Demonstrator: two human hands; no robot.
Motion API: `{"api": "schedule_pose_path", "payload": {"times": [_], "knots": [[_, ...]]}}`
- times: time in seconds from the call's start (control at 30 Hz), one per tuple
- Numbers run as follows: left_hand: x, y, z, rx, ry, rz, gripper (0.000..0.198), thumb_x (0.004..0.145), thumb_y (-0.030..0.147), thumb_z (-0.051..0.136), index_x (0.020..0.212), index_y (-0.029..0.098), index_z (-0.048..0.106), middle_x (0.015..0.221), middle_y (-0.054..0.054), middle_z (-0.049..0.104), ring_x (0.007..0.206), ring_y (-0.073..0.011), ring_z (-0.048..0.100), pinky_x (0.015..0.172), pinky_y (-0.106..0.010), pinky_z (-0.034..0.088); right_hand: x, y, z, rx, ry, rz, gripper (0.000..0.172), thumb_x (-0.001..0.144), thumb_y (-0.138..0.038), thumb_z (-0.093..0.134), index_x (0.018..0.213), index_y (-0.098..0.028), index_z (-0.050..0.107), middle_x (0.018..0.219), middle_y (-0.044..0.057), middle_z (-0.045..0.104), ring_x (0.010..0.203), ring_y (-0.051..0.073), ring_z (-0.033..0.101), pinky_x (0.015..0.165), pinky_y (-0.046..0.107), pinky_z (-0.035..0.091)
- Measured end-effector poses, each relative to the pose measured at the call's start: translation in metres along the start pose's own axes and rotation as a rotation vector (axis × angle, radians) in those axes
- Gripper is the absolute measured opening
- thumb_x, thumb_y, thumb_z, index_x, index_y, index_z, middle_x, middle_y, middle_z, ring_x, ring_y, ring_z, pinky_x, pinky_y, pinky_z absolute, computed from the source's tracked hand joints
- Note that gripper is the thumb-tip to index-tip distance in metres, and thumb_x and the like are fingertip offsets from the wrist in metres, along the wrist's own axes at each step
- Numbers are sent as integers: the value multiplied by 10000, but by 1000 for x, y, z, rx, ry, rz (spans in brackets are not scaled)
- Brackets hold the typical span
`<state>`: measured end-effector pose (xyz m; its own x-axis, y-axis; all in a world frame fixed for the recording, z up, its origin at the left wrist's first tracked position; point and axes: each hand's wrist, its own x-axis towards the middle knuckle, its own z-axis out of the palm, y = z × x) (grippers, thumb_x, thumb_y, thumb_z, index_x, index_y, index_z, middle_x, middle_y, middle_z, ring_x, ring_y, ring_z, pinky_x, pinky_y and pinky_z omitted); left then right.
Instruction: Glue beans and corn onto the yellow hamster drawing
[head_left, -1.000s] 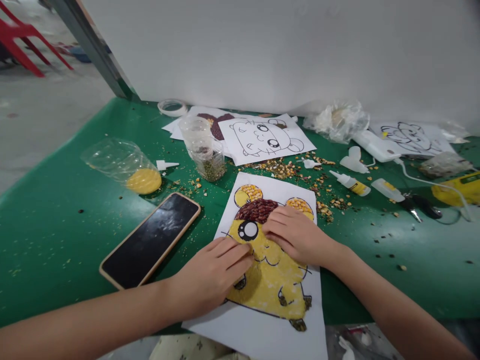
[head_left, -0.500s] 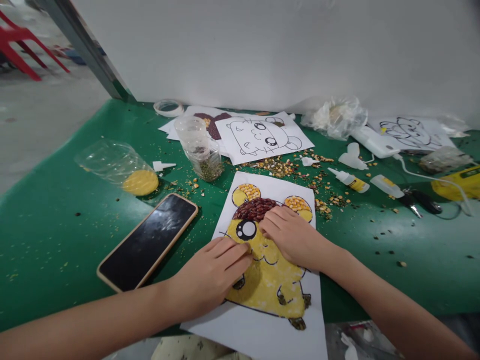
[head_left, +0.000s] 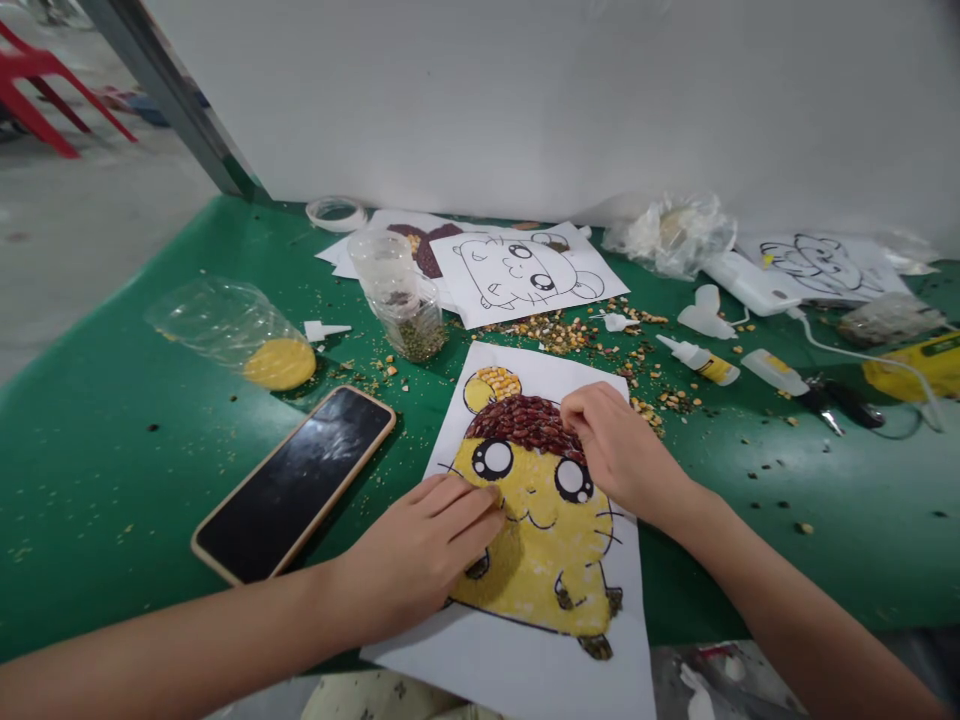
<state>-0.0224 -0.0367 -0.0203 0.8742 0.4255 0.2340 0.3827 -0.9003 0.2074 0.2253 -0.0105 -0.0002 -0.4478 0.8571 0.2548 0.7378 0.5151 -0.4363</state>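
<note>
At the near edge of the green table (head_left: 112, 480), the hamster picture (head_left: 536, 550) lies face up on its white sheet, long axis running away from the person, near end reaching past the table edge. Body and face: yellow fill. Forehead: a band of dark red beans (head_left: 517, 420) set crosswise. Left-side ear (head_left: 495, 388): yellow kernels on its upper part; the other ear is hidden behind the right hand (head_left: 619, 445). Key relation: the right hand is the nearer to the bean band; its fingertips are at the band's right end, just above the right-side eye (head_left: 574, 480), so most of the band runs leftward from them. Right fingers: curled in close together, tips bunched; cannot tell whether a bean is pinched between them. Left hand (head_left: 431, 545): lies over the sheet's left side, fingers bent, tips on or just over the yellow cheek below the left-side eye (head_left: 493, 460); thumb hidden, any grip not determinable. Surroundings: phone (head_left: 296, 485) to the left of the sheet, apart from it; clear container with greenish seeds (head_left: 421, 335) beyond the sheet's far left corner; loose mixed seeds (head_left: 559, 333) scattered just past the far edge; outlined hamster drawing (head_left: 517, 268) behind those; glue bottle (head_left: 701, 360) farther right, lying on its side.
</note>
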Motion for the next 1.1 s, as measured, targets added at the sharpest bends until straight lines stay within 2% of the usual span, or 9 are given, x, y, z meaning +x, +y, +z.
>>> {"api": "schedule_pose_path", "payload": {"times": [0.27, 0.5, 0.63, 0.8, 0.87, 0.97, 1.1], "knots": [[2, 0, -2, -10, 13, -4, 316, 805, 76, 416, 1092, 138, 535, 1107, -75, 602, 956, -205, 517, 861, -341, 409, -1, 0, 0, -23, 140, 46, 128, 866, -129, 444, 970, -205, 447, 911, 50, 566, 834, 171, 524, 735, 285, 409], [1, -1, -2, -7, 19, 10, 313, 818, 84, 412, 1103, 127, 536, 1122, -91, 598, 973, -208, 524, 863, -348, 423, -1, 2, 0, -96, 189, 61, 109, 822, -157, 556, 877, -206, 476, 787, 19, 586, 774, 173, 526, 715, 291, 400], [-1, -2, -2, -23, 16, 28, 330, 812, 79, 411, 1113, 114, 544, 1141, -93, 601, 1005, -213, 526, 889, -352, 425, -1, 3, -1, -150, 184, 50, 40, 853, -169, 508, 867, -206, 501, 806, 25, 599, 789, 175, 531, 724, 294, 394], [-2, 0, -6, -82, -1, 94, 353, 803, 107, 427, 1136, 119, 543, 1206, -101, 580, 1047, -218, 523, 902, -352, 427, 0, 13, -3, -286, 246, 113, 194, 857, -87, 391, 895, -200, 544, 871, 46, 616, 862, 196, 533, 775, 319, 389], [-1, 1, -8, -127, -13, 123, 351, 805, 122, 435, 1140, 126, 540, 1209, -96, 581, 1044, -216, 527, 894, -347, 431, 1, 19, -5, -349, 270, 161, 184, 846, -96, 407, 896, -194, 554, 895, 56, 612, 899, 215, 528, 791, 338, 381], [0, 2, -10, -184, -12, 142, 344, 814, 125, 440, 1146, 135, 530, 1185, -73, 602, 1053, -205, 523, 900, -330, 427, 1, 22, -7, -333, 254, 168, 139, 848, -135, 443, 912, -191, 552, 892, 52, 611, 875, 210, 534, 783, 339, 380], [1, 2, -10, -208, 1, 133, 351, 806, 116, 459, 1150, 136, 528, 1177, -58, 612, 1079, -202, 511, 917, -323, 421, 1, 13, -7, -185, 169, 35, 200, 848, -102, 412, 924, -195, 572, 888, 52, 593, 861, 186, 524, 783, 323, 386]]}}
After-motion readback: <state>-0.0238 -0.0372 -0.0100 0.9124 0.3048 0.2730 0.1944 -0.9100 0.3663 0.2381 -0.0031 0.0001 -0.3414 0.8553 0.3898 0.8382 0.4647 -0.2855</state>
